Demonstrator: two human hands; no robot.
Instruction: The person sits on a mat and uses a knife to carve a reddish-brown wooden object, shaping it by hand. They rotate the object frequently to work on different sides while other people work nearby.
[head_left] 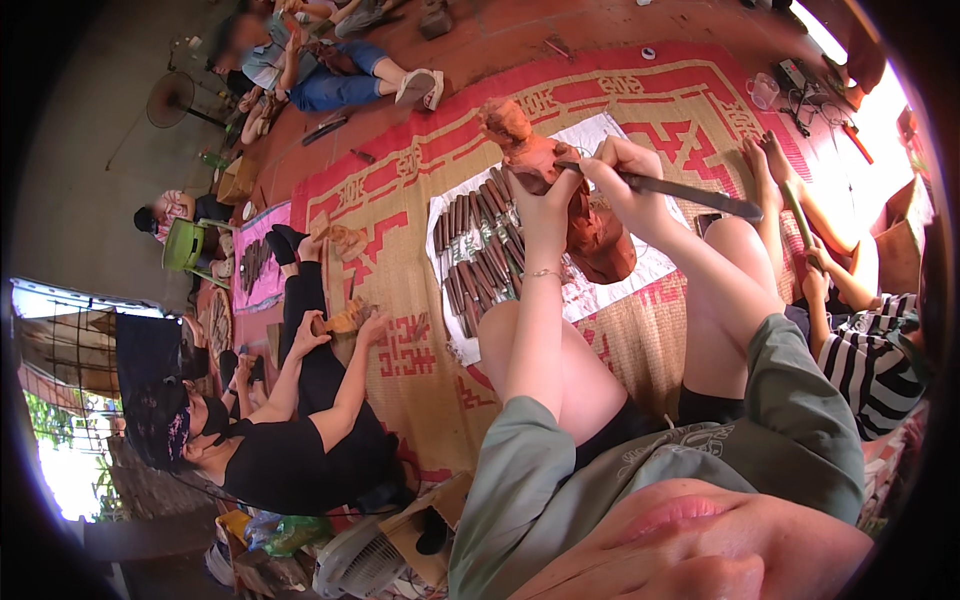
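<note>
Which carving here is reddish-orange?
The carving at your left hand; the co-worker's carving and the loose carving beyond it are paler tan.

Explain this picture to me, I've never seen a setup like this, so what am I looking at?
There's no machine here, just a person's two bare hands. One wide fisheye camera on the head looks down, so straight edges bend and the forearms rise from below. The right hand holds a long dark tool. The left hand is against a reddish-brown figure; its exact grip is hard to tell. A white sheet lies on a patterned woven mat, bearing rows of brown-handled tools. The person in black at left is someone else.
</note>
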